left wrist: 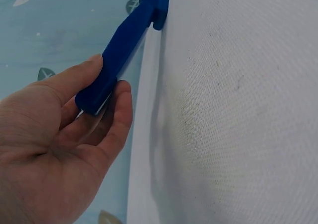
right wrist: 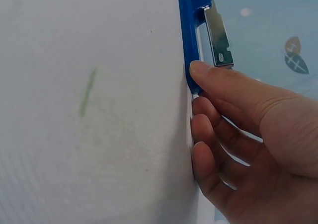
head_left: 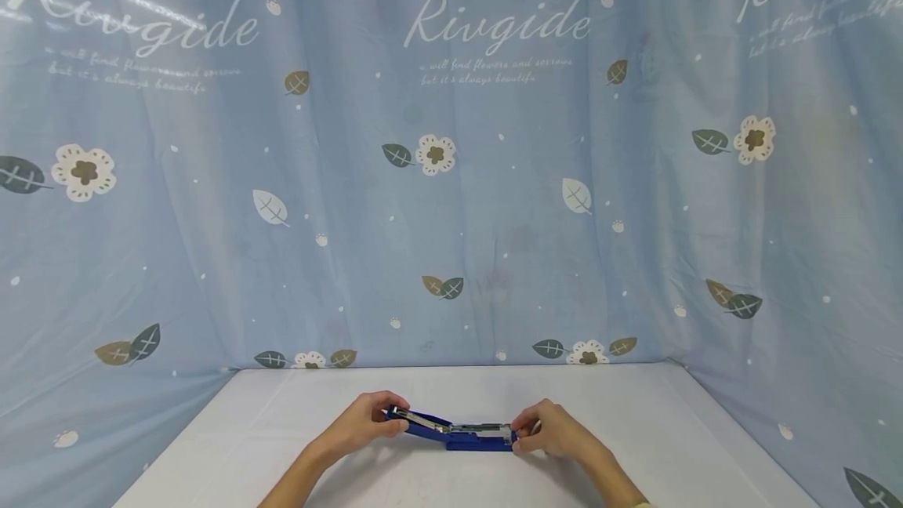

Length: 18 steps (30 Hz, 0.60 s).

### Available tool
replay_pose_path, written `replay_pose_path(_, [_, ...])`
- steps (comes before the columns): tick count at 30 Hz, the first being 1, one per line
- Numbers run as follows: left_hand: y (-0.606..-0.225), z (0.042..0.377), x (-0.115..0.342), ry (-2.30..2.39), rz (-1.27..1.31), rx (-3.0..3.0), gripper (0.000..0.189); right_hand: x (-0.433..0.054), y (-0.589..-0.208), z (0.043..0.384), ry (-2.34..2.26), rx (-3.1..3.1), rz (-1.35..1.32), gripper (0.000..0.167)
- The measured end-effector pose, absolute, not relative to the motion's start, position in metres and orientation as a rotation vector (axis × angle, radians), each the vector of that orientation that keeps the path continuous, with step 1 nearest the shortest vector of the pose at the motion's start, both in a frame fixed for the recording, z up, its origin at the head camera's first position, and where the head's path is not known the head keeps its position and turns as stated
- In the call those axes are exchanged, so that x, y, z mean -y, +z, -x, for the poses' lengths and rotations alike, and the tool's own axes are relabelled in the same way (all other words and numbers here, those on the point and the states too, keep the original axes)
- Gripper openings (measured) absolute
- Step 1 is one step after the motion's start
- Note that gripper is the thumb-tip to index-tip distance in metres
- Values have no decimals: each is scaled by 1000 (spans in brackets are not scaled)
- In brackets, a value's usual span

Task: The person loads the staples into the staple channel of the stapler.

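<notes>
A blue stapler (head_left: 482, 442) lies on the white table with its top arm swung far back to the left, so its metal staple channel shows. My left hand (head_left: 367, 419) pinches the free end of that raised arm between thumb and fingers; the left wrist view shows the thumb along the blue stapler (left wrist: 119, 50). At the other end, my right hand (head_left: 553, 429) holds the tip of the base. In the right wrist view the thumb presses on the blue base of the stapler (right wrist: 189, 40), beside the metal rail, while the other fingers curl below.
The white table (head_left: 409, 484) stretches around both hands. Behind it and on both sides hangs a blue curtain (head_left: 494, 202) printed with leaves, flowers and writing. A short green mark (right wrist: 88, 93) shows on the table surface.
</notes>
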State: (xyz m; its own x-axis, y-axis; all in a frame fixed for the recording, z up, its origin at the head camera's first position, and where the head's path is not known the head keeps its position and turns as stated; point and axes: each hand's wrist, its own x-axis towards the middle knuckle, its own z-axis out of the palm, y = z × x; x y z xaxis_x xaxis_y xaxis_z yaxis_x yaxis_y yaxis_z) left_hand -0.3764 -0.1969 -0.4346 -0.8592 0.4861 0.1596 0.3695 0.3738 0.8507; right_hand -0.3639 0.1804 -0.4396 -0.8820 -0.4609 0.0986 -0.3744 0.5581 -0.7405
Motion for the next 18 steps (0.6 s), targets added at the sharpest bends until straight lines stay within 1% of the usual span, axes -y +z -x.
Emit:
replay_pose_path(6, [-434,376,197,1514,-793,-2504,38,-180,-441,364,-1241,-2685,679,26])
replay_pose_path(18, [-432,375,194,1494,-776,-2562,44,-180,-441,363,-1261,-2679,690,26])
